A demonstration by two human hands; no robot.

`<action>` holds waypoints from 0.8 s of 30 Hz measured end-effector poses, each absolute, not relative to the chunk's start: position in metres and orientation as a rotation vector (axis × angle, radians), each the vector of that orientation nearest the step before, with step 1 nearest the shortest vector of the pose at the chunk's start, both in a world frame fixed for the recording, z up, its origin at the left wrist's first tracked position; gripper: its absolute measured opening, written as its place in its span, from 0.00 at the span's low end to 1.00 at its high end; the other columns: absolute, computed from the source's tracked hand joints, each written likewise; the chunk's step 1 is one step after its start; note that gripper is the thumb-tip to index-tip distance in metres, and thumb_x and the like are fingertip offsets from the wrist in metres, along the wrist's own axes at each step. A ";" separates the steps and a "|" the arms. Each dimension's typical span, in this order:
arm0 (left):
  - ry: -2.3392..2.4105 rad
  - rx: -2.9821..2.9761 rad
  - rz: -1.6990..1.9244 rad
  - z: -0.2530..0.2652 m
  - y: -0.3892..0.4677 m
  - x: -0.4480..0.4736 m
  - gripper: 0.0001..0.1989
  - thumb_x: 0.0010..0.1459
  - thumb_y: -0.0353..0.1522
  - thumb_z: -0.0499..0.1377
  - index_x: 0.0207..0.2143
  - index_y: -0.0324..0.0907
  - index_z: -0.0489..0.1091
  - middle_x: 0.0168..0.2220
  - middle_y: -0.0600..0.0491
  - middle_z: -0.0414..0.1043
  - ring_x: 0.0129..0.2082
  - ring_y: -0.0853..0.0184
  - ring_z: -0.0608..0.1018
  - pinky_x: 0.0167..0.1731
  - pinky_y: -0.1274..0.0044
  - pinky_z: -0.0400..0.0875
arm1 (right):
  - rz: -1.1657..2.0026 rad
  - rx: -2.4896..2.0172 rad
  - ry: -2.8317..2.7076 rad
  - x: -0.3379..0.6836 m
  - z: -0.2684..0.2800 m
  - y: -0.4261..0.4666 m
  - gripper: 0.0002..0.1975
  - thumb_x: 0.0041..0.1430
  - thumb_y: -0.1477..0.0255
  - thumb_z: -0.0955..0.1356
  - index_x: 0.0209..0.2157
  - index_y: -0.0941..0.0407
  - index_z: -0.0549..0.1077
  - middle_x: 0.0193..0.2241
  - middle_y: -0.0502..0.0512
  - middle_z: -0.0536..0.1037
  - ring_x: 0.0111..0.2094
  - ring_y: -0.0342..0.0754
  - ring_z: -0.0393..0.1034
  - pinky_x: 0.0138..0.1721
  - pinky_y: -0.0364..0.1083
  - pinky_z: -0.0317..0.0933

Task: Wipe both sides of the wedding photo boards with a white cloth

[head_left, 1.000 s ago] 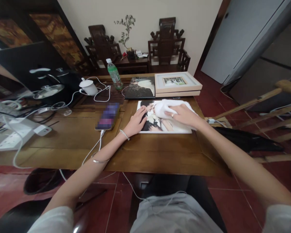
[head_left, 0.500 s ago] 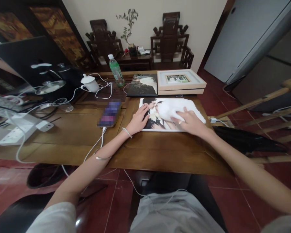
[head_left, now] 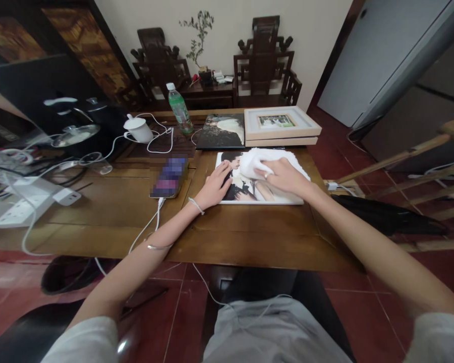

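Pressing a bunched white cloth (head_left: 251, 164) onto the photo print (head_left: 260, 192), the right hand (head_left: 285, 176) has its fingers curled over the fluffy fabric, holding it across the part of the picture from about twelve to three o'clock. The left hand (head_left: 215, 186) lies at the print's nine o'clock edge, palm down, fingers extended and a little apart, thumb spread away from them, gripping nothing. The print lies flat on the wooden bench (head_left: 249, 234), near the person. Just beyond it, a dark photo panel (head_left: 223, 132) lies at eleven o'clock and a pale picture frame (head_left: 251, 122) at one. Well apart at nine o'clock is a phone (head_left: 169, 176) with a white cable (head_left: 158, 212); a white lidded cup (head_left: 139, 131) stands farther off at ten.
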State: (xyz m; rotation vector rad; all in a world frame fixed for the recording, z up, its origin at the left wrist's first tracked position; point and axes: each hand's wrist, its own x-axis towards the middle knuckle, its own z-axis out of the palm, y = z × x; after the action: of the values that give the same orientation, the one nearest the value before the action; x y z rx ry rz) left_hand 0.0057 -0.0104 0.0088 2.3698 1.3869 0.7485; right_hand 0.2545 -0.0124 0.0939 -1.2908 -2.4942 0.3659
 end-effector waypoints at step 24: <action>1.385 2.334 0.777 0.006 -0.009 0.008 0.27 0.69 0.37 0.44 0.67 0.37 0.53 0.71 0.42 0.48 0.71 0.59 0.51 0.68 0.61 0.48 | 0.229 -1.133 -2.605 0.251 0.079 -0.085 0.15 0.61 0.77 0.60 0.41 0.56 0.77 0.40 0.60 0.81 0.43 0.58 0.73 0.50 0.57 0.58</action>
State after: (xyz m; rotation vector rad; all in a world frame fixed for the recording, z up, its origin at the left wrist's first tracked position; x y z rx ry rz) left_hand 0.0079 -0.0091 0.0061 2.3336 1.3847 0.7769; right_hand 0.2508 -0.0847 0.0790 -1.1334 -2.6052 0.2289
